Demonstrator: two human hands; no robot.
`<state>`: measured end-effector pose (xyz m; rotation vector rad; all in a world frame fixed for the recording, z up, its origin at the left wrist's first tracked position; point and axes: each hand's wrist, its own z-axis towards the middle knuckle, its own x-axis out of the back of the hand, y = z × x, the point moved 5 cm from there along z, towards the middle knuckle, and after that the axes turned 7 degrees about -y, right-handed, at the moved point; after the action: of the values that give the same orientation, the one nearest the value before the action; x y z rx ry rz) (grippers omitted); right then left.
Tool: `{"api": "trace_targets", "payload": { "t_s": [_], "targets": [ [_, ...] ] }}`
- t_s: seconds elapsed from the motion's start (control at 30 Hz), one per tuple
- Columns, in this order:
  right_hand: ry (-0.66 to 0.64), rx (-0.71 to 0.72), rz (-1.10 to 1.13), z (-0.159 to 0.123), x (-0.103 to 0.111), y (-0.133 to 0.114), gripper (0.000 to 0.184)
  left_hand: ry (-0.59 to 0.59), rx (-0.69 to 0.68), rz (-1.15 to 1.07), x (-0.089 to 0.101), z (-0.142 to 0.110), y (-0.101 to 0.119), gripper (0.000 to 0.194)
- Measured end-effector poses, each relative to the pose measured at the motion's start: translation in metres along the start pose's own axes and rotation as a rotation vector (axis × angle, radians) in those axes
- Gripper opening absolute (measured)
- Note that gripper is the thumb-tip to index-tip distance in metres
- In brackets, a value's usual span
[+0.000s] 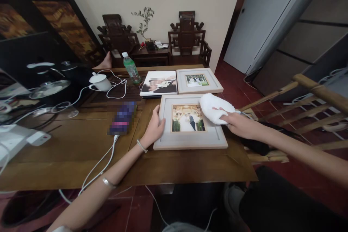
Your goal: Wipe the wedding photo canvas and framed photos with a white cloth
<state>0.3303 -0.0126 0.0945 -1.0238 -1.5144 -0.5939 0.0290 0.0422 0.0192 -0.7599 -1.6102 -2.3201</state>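
Note:
A light wooden picture frame (165, 140) with a wedding photo lies on the table in front of me. My left hand (157, 127) grips its left edge, with the thumb on the front. In my right hand (236, 125) is a bunched white cloth (216, 108), which rests over the frame's upper right corner and hides it. Just behind lie a second light frame (182, 86) with a smaller photo and a white-edged photo panel (160, 82), partly blurred out.
On the wooden table (89, 152) to the left are a phone (122, 117) on a white cable, a lidded white cup (99, 82), a green-labelled bottle (131, 68) and a white power strip (16, 141). A bamboo chair (282, 90) stands at the right. Someone's bare foot (107, 61) shows behind the table.

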Motion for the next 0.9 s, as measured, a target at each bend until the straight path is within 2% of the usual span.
{"api": "trace_targets", "payload": {
  "t_s": [0.13, 0.27, 0.37, 0.47, 0.57, 0.67, 0.73, 0.8, 0.83, 0.9],
  "targets": [
    [0.046, 0.026, 0.029, -0.003, -0.018, -0.002, 0.063, 0.0, 0.369, -0.423, 0.004, -0.016, -0.003, 0.062],
    [0.037, 0.057, 0.016, -0.009, -0.027, -0.02, 0.055, -0.103, 0.638, -0.732, -0.007, -0.039, 0.01, 0.038],
    [0.033, 0.095, 0.018, -0.01, -0.023, -0.029, 0.059, -0.05, 0.667, -0.802, -0.008, -0.051, 0.015, 0.034],
    [0.096, 0.129, 0.053, -0.009, -0.015, -0.02, 0.059, 0.048, 0.653, -0.789, 0.003, -0.062, 0.015, 0.033],
    [0.213, 0.127, 0.098, -0.012, -0.015, 0.001, 0.055, 0.144, 0.723, -0.749, 0.028, -0.076, 0.016, 0.028],
    [0.232, 0.124, 0.162, -0.018, -0.027, 0.011, 0.046, 0.216, 0.779, -0.723, 0.063, -0.084, 0.026, 0.026],
    [0.145, 0.102, 0.283, -0.019, -0.032, 0.008, 0.035, 0.239, 0.793, -0.738, 0.084, -0.084, 0.035, 0.026],
    [0.013, 0.081, 0.542, -0.016, -0.029, -0.001, 0.022, 0.287, 0.737, -0.787, 0.1, -0.077, 0.046, 0.027],
    [-0.027, 0.066, 0.729, -0.015, -0.023, -0.006, 0.021, 0.316, 0.721, -0.821, 0.105, -0.072, 0.052, 0.028],
    [-0.021, 0.045, 1.171, -0.01, 0.0, -0.015, 0.033, 0.356, 0.714, -0.902, 0.105, -0.057, 0.061, 0.029]
  ]
}}
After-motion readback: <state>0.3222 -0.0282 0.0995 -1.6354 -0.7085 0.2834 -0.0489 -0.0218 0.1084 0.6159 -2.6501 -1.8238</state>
